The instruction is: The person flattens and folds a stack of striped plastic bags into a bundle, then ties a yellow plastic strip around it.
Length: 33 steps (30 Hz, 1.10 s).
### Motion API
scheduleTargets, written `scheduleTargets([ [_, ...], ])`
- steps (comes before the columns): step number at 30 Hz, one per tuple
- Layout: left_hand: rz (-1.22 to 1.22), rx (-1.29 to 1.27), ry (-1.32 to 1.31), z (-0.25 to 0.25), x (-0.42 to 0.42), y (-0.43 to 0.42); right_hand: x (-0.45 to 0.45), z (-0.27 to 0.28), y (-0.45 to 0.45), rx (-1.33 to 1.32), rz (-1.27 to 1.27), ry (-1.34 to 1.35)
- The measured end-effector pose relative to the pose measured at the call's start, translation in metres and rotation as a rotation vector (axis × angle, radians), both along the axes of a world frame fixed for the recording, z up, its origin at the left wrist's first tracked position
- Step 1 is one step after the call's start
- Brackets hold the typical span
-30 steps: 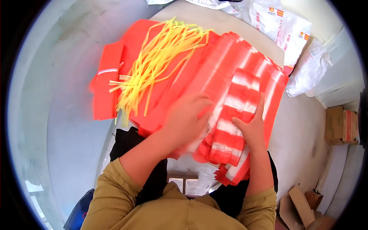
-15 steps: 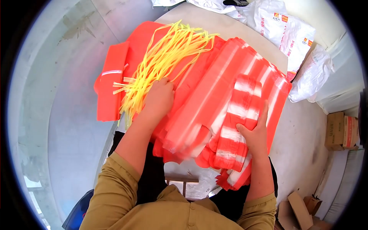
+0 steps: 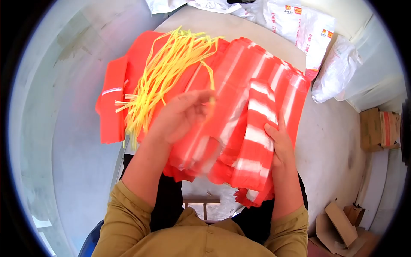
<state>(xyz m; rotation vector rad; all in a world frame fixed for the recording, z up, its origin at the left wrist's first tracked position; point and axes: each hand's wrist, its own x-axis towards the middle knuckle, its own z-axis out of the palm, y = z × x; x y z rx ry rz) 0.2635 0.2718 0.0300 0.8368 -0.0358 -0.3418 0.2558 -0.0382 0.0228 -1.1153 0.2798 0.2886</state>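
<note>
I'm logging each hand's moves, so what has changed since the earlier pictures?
The left hand went left from the red plastic sheets to the yellow strips, then back right, now with one yellow strip in its fingers. The right hand still grips the red-and-white bundle; the banded red stack stayed put.

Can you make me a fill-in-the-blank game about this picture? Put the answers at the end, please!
1. The left hand holds a thin strip coloured ____.
2. The right hand holds a folded bundle that is white and ____.
3. In the picture, the bunch of strips lies to the ____ of that bundle.
4. The cardboard boxes are on the picture's ____ side.

Missing words: yellow; red; left; right.
</note>
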Motion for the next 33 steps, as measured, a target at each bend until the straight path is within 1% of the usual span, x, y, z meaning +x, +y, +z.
scheduleTargets([
  [1,-0.058,-0.024,0.015,0.0,-0.003,-0.016,0.0,-0.001,-0.001,0.072,-0.014,0.023],
  [2,-0.114,-0.049,0.031,0.0,-0.006,-0.032,-0.004,0.003,0.0,0.059,-0.018,0.032],
  [5,-0.165,0.041,0.142,0.006,-0.018,-0.073,-0.007,0.001,0.0,0.055,-0.031,0.032],
  [6,-0.251,-0.07,0.172,0.006,-0.02,-0.083,-0.009,0.006,0.003,0.057,-0.018,0.011],
  [9,-0.219,0.101,0.257,0.01,-0.024,-0.106,-0.012,0.007,0.005,-0.027,-0.01,-0.055],
  [10,-0.206,0.167,0.284,0.005,-0.022,-0.11,-0.014,0.012,0.005,-0.035,0.027,-0.088],
  [13,-0.124,0.306,0.205,-0.013,-0.022,-0.121,-0.016,0.008,0.0,-0.128,0.03,-0.081],
  [14,-0.118,0.305,0.212,-0.014,-0.022,-0.123,-0.015,-0.001,-0.007,-0.168,0.066,-0.065],
  [17,-0.102,0.289,0.227,-0.013,-0.021,-0.127,-0.017,-0.015,-0.022,-0.301,0.181,-0.176],
  [20,-0.099,0.243,0.227,-0.015,-0.019,-0.127,-0.025,0.006,-0.032,-0.407,0.274,-0.09],
  [22,-0.099,0.213,0.217,-0.018,-0.017,-0.129,-0.03,0.024,-0.044,-0.571,0.377,-0.071],
  [23,-0.092,0.244,0.22,-0.019,-0.018,-0.132,-0.031,0.03,-0.052,-0.653,0.43,-0.061],
  [29,-0.049,0.396,0.179,-0.016,-0.018,-0.144,-0.035,0.032,-0.104,-1.145,0.408,-0.216],
  [31,-0.022,0.412,0.164,-0.016,-0.019,-0.148,-0.034,0.037,-0.111,-1.215,0.367,-0.221],
  [33,-0.05,0.409,0.123,-0.019,-0.018,-0.147,-0.033,0.038,-0.119,-1.284,0.32,-0.227],
])
